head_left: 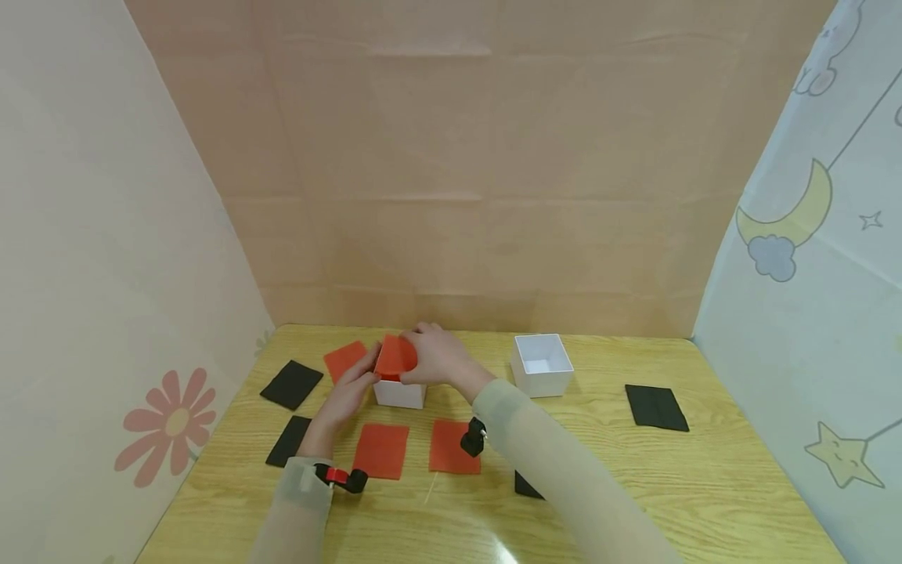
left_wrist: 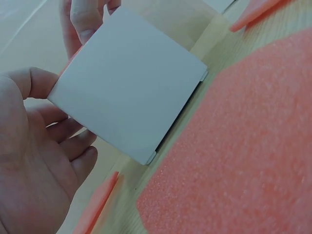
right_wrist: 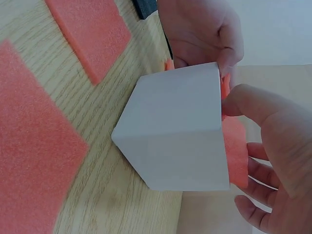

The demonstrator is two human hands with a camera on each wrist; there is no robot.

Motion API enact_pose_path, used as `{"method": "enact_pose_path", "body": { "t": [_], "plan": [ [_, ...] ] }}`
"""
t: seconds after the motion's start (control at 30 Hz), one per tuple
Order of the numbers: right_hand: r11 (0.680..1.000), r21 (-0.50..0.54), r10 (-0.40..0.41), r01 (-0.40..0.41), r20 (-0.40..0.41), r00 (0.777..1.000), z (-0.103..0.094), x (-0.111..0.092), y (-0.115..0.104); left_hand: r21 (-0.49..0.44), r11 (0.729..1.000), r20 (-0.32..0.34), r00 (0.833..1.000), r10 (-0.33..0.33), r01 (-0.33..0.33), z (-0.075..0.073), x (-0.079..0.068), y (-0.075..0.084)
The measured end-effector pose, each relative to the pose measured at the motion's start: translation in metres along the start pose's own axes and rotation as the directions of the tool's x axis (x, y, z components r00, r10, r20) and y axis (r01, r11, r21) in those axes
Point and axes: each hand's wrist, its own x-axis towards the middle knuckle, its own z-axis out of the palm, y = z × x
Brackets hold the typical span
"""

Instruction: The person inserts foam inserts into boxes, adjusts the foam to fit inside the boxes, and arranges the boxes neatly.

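Pinches red foam sheet with right hand at mouth of white box; grips that box with left hand. Around: three flat red sheets, four black sheets, two partly behind arms; rightward, second white box, inner floor showing.

Red foam sheet (part protruding) at mouth of upright white box on table.

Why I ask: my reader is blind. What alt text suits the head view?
A person's right hand holds a red square at the mouth of a white box, held by the left hand. A second white box stands open to the right; more red squares and black squares lie on the wooden table.
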Motion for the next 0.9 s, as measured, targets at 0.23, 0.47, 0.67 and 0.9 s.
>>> {"method": "enact_pose_path", "body": {
  "t": [0.23, 0.47, 0.67, 0.9],
  "plan": [
    [1.000, -0.010, 0.002, -0.002, 0.000, 1.000, 0.0011, 0.0013, 0.0011, -0.002, 1.000, -0.001, 1.000, -0.003, 0.003, 0.0021, 0.0000, 0.0024],
    [1.000, 0.004, 0.015, -0.015, 0.034, 0.999, 0.0006, 0.0023, 0.0009, 0.006, 1.000, -0.008, 1.000, -0.029, 0.029, 0.0035, -0.0015, 0.0042],
    [0.999, 0.003, 0.032, -0.032, 0.061, 0.998, 0.0024, 0.0039, 0.0027, -0.026, 0.998, 0.003, 0.998, -0.059, 0.059, 0.0042, -0.0021, 0.0018],
    [1.000, 0.005, 0.025, -0.025, 0.076, 0.997, 0.0040, 0.0051, 0.0041, -0.052, 0.997, 0.023, 0.998, -0.053, 0.055, 0.0046, -0.0024, 0.0019]
  ]
}}
